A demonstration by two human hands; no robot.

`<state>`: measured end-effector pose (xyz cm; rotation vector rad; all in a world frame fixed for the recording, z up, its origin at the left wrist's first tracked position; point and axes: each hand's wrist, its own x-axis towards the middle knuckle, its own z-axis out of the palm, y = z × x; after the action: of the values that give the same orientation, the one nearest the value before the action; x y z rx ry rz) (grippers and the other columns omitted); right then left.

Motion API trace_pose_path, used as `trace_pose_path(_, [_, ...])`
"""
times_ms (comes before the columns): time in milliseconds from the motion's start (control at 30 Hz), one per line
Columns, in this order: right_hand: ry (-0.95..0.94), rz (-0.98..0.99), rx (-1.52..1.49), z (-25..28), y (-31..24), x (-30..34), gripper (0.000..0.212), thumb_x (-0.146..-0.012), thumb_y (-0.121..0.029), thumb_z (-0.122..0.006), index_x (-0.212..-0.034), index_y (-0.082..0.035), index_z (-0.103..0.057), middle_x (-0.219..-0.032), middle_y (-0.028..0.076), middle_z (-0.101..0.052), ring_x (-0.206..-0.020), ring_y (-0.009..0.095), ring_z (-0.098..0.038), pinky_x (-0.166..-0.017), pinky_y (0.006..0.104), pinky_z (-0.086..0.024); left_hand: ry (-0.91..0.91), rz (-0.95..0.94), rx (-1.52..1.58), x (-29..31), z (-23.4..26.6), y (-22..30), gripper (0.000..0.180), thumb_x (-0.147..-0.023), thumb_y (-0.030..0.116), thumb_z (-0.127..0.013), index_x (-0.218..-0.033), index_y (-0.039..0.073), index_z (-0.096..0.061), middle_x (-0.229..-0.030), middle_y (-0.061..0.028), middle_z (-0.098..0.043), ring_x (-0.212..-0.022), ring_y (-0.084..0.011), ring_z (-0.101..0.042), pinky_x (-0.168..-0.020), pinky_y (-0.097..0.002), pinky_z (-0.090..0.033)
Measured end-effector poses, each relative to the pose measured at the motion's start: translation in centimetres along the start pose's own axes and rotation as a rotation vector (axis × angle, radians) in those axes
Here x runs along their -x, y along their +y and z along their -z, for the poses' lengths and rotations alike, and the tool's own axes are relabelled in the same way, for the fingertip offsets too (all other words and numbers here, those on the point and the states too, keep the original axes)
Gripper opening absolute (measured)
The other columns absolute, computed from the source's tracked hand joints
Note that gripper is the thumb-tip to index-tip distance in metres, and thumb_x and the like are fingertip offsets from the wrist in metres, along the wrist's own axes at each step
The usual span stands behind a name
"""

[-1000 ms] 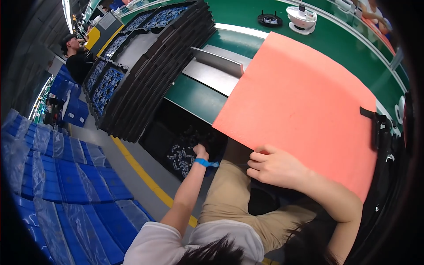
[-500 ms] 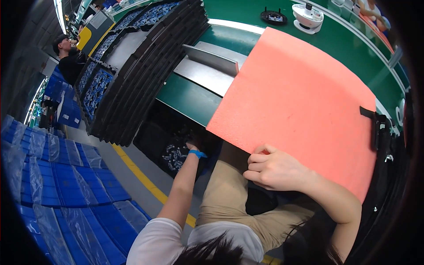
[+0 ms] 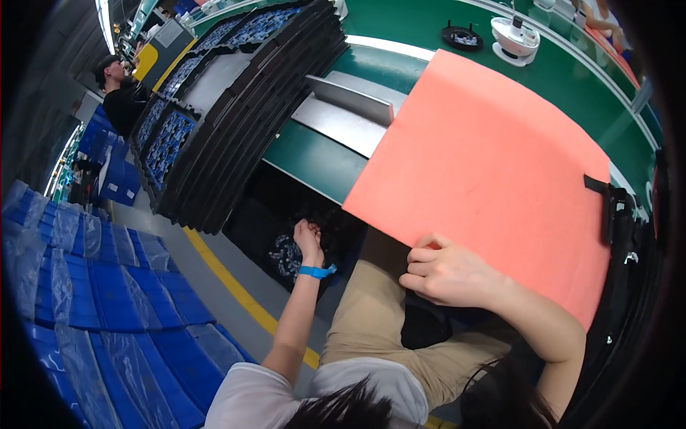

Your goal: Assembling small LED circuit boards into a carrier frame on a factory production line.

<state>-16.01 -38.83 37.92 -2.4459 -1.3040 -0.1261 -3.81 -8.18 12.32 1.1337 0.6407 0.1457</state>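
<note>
- Your left hand (image 3: 308, 237) curls above small shiny parts (image 3: 284, 256) in the dark bin (image 3: 246, 230), apparently kept low within reach; I can't tell if it grips any.
- Your right hand (image 3: 444, 270), fingers bent, rests by the pink mat (image 3: 493, 157), perhaps for support; contents unclear.

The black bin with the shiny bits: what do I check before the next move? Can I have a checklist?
1. Small shiny parts inside the black bin: ok, a heap shows.
2. Left hand over the bin: ok, by this view.
3. Something in the left hand: cannot tell, its fingers are curled.
4. Blue wristband around the left wrist: ok.
5. Right hand at the pink mat's near edge: ok.
6. Right hand gripping the mat: cannot tell.
</note>
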Motion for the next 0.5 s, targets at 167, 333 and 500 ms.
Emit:
trace_pose_path(167, [-0.01, -0.005, 0.054, 0.5, -0.1, -0.3, 0.008, -0.071, -0.015, -0.058, -0.07, -0.011, -0.051, -0.067, 0.0, -0.049, -0.082, 0.015, -0.053, -0.084, 0.0299, -0.041, -0.055, -0.217, 0.314, 9.2, -3.9, 9.5, 0.014, -0.093, 0.018, -0.046, -0.098, 0.006, -0.051, -0.065, -0.0014, -0.045, -0.061, -0.0108, -0.044, -0.057, -0.0235, -0.035])
trace_pose_path(333, [0.002, -0.022, 0.022, 1.1, -0.9, -1.3, 0.015, -0.077, -0.02, -0.06, -0.087, -0.009, -0.057, -0.082, 0.002, -0.056, -0.087, 0.016, -0.054, -0.084, 0.0312, -0.041, -0.244, -0.312, 0.515, 16.2, -7.5, 15.8, 0.014, -0.097, 0.016, -0.037, -0.094, 0.007, -0.047, -0.064, -0.0005, -0.036, -0.059, -0.0115, -0.035, -0.056, -0.0253, -0.03])
trace_pose_path(500, [0.147, -0.031, -0.104, -1.1, -5.1, -4.0, 0.033, -0.086, -0.03, -0.057, -0.108, -0.006, -0.059, -0.103, 0.003, -0.06, -0.098, 0.016, -0.054, -0.084, 0.0314, -0.04, -0.488, -0.262, 0.686, 18.8, -10.1, 17.4, 0.016, -0.097, 0.02, -0.037, -0.093, 0.008, -0.047, -0.063, -0.0004, -0.035, -0.058, -0.0107, -0.034, -0.055, -0.025, -0.03])
